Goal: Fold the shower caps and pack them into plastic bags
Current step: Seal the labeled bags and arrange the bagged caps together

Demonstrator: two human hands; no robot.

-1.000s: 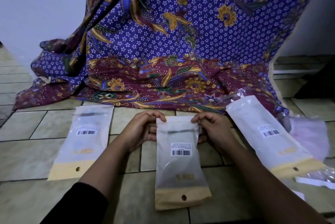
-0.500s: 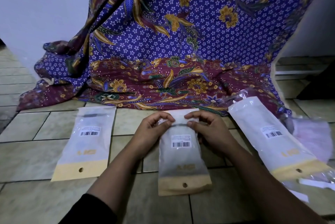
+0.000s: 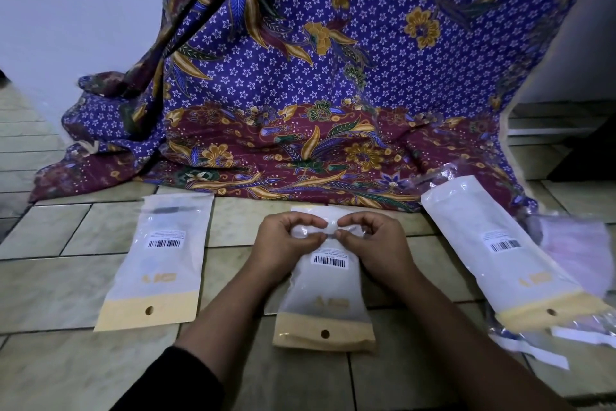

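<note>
Here, left hand (image 3: pixel 286 241) and right hand (image 3: pixel 374 240) in a fingertip pinch on the frosted, tan-banded rectangular plastic bag (image 3: pixel 325 292).

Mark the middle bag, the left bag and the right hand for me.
middle bag (image 3: pixel 328 289), head view, front below barcode
left bag (image 3: pixel 162 262), head view, front below barcode
right hand (image 3: pixel 375 240), head view, back of hand

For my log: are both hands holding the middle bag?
Yes, the left hand and right hand pinch the middle bag near its top.
</note>
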